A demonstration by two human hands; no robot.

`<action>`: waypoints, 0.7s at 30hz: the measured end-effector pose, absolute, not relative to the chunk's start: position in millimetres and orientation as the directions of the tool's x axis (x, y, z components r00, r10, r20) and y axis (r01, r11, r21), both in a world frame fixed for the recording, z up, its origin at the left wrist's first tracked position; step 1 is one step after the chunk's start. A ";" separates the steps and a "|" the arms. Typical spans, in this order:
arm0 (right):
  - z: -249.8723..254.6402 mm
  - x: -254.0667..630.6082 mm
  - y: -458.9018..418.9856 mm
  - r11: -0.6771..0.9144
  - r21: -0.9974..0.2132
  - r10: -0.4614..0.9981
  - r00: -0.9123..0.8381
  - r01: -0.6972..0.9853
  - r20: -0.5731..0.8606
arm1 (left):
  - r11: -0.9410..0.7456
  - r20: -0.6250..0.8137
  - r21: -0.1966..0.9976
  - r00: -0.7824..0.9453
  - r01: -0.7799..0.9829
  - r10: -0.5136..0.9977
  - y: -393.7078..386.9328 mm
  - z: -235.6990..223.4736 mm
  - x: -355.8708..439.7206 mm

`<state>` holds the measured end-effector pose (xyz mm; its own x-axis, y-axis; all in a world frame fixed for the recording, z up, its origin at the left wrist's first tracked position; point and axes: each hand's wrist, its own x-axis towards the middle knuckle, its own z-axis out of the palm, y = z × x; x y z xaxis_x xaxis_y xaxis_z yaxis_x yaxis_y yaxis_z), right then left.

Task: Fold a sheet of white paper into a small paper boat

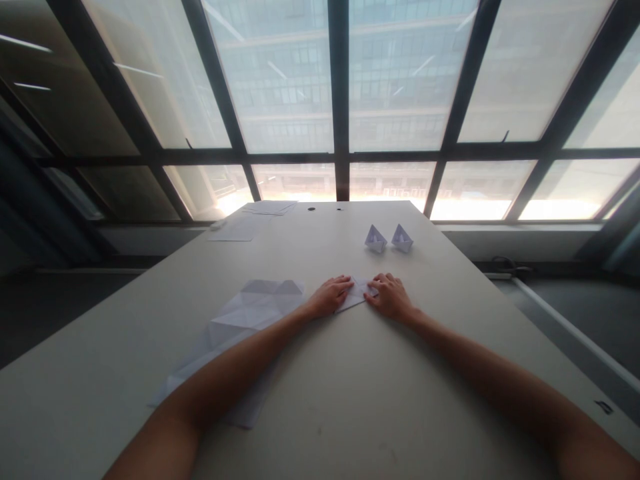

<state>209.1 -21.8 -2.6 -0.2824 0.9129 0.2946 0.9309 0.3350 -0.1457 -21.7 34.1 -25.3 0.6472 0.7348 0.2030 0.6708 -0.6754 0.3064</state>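
A small folded sheet of white paper (356, 293) lies flat on the table between my two hands. My left hand (330, 297) grips its left side, fingers curled over the paper and pressed close together. From the right, my right hand (391, 296) pinches the opposite side, with the fingers bent and the thumb toward me. The undersides of both hands and part of the paper beneath them are hidden. Beyond my right hand stand two folded paper boats, a left one (376, 239) and a right one (402, 238).
Creased white sheets (240, 313) lie to the left, partly under my left forearm. More flat paper (240, 229) rests at the far left of the white table (325, 400). A dark round hole (311, 209) is near the far edge, before tall windows.
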 end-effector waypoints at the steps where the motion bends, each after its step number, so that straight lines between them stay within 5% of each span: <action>1: -1.7 208.8 -22.5 0.330 -0.148 0.917 -0.279 0.932 0.284 | -0.677 0.206 0.310 0.648 0.667 0.733 35.6 -26.2 -21.8; 21: -0.8 206.0 -26.7 0.371 -0.157 0.902 -0.315 0.915 0.297 | -0.715 0.104 0.188 0.710 0.673 0.696 22.9 -17.9 -21.7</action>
<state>206.0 -26.7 -0.8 -0.3148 0.9015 0.2968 0.9151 0.3713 -0.1572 -21.7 22.9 -17.9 0.7102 0.6963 0.1038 0.6733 -0.7149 0.1885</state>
